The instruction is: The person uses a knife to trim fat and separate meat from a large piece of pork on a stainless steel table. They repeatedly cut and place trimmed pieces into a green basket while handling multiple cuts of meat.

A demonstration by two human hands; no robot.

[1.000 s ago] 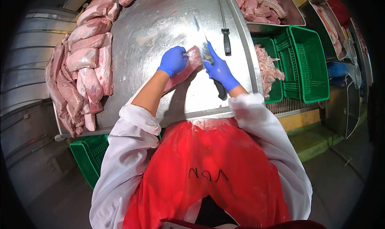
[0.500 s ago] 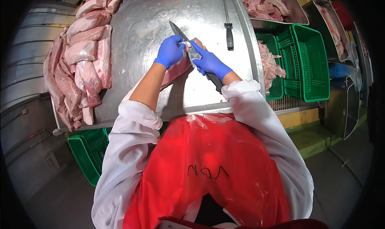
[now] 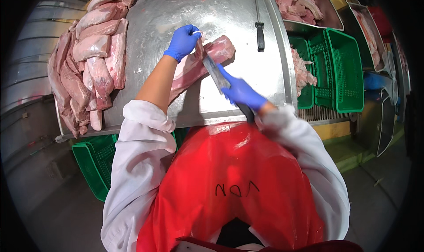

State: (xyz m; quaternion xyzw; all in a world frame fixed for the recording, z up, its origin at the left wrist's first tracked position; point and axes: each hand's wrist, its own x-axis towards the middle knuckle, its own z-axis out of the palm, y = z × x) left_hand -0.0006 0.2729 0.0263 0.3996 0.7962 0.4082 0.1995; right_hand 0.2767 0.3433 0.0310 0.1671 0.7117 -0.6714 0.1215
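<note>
A long pink piece of meat [image 3: 221, 50] lies slantwise on the metal table in front of me. My left hand [image 3: 182, 43], in a blue glove, is closed in a pinch on a pale strip of trimming [image 3: 201, 39] and holds it up off the meat's left side. The strip seems still joined to the meat lower down. My right hand [image 3: 244, 93], also gloved in blue, grips the black handle of a knife [image 3: 215, 74]. The blade points up and left, its tip against the meat where the strip lifts away.
Several meat pieces [image 3: 93, 46] are piled along the table's left side. A honing steel [image 3: 260, 37] lies at the right of the metal table [image 3: 150, 44]. Beyond that edge stand a green crate [image 3: 342, 71], pale trimmings [image 3: 301, 73] and a metal tub of meat [image 3: 300, 4]. Another green crate [image 3: 90, 161] sits below left.
The knife has drawn back toward me and right, its tip coming down to the meat. My left hand has shifted slightly up and left with the strip, exposing more of the piece.
</note>
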